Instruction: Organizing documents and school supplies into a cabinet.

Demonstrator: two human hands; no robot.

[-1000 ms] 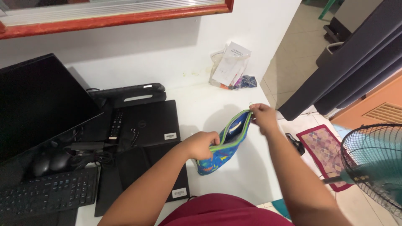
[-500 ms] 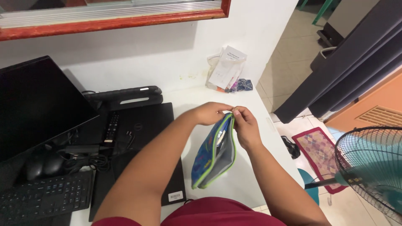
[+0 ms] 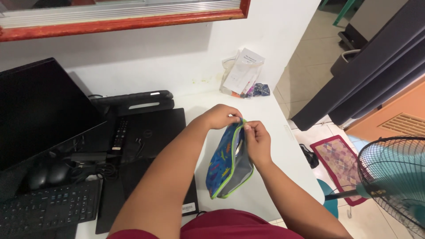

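Maroon top (image 3: 230, 226) (bare forearms, no sleeves visible).

On the white table (image 3: 270, 115), the blue zipped fabric pouch (image 3: 226, 166) hangs upright near the front edge, between the left hand (image 3: 220, 117) on its far left and the right hand (image 3: 257, 142) on its right; both pinch its top. Left of the pouch lies a flat black laptop (image 3: 155, 130), with a black remote control (image 3: 118, 135) on it. Farther left stands a black monitor (image 3: 40, 110), with a black keyboard (image 3: 48, 206) near it. At the far wall leans a clear plastic bag of papers (image 3: 242, 73). Right of the table, on the floor, stands a black wire-caged fan (image 3: 394, 177).
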